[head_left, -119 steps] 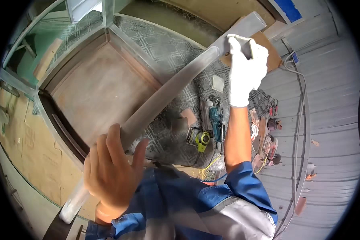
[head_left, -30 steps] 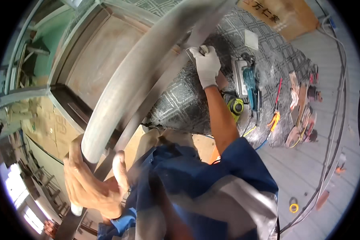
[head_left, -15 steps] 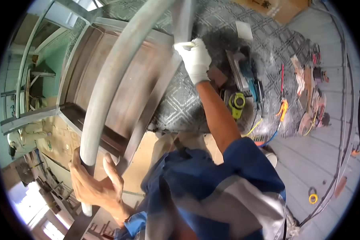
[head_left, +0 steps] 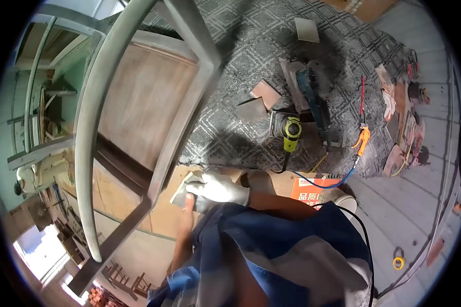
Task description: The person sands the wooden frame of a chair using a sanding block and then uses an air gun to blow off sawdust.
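Observation:
Close to my body, my right hand [head_left: 223, 189] in a white glove holds a grey sanding pad [head_left: 180, 193]. My bare left hand [head_left: 185, 217] meets it there, its thumb pressed against the pad; its other fingers are mostly hidden. Left of my hands stands a wooden chair [head_left: 202, 56], tilted in view. It has a long curved pale rail [head_left: 89, 138] and a brown wooden panel [head_left: 143, 97]. Neither hand touches the chair.
A patterned grey cloth [head_left: 230, 138] covers the work surface. On it lie a green sander [head_left: 292, 128], a blue belt sander [head_left: 312, 92], several abrasive sheets [head_left: 266, 94] and an orange air blow gun [head_left: 362, 140] with a blue hose. A red box [head_left: 307, 190] and bucket [head_left: 346, 203] stand below.
My left hand has let go of the curved rail. My right hand has come back from the chair's far frame, and both hands now meet at the pad near my body.

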A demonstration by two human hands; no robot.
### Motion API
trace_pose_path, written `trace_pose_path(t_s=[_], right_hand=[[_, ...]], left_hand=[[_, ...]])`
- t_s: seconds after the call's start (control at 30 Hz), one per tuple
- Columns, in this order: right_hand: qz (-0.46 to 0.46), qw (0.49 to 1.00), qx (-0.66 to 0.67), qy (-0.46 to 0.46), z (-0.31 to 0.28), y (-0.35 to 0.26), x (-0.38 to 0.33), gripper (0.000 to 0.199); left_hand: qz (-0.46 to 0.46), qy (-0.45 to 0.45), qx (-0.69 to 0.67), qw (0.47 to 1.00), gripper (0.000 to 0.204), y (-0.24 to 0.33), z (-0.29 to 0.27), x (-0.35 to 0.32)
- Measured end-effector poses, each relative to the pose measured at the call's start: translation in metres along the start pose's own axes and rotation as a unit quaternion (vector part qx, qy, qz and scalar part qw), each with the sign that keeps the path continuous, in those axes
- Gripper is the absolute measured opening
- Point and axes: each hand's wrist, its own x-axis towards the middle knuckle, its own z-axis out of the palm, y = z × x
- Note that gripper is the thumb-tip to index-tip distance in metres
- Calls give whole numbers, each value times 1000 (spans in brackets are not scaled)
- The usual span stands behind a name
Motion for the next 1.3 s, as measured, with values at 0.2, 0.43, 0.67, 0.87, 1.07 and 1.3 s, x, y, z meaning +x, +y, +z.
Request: trace_pose_path(t_s=[0.2, 0.43, 0.67, 0.87, 1.07, 1.3], right_hand=[[-126, 843, -519, -60, -99, 34, 6, 35], [-32, 837, -395, 377, -206, 9, -12, 21], [-90, 813, -457, 349, -166, 7, -18, 18], [31, 665, -743, 60, -183, 103, 35, 27], [133, 785, -590, 136, -132, 70, 34, 34], [227, 811, -446, 304, -53, 96, -22, 51]], left_hand=[[42, 54, 19, 997, 56, 23, 28, -47], [162, 96, 163, 968, 25, -98, -22, -29], [27, 112, 275, 955, 51, -344, -71, -11], [65, 54, 158, 984, 35, -410, -141, -19], [18, 185, 66, 980, 39, -372, -175, -53], [216, 188, 21, 958, 58, -300, -245, -33]])
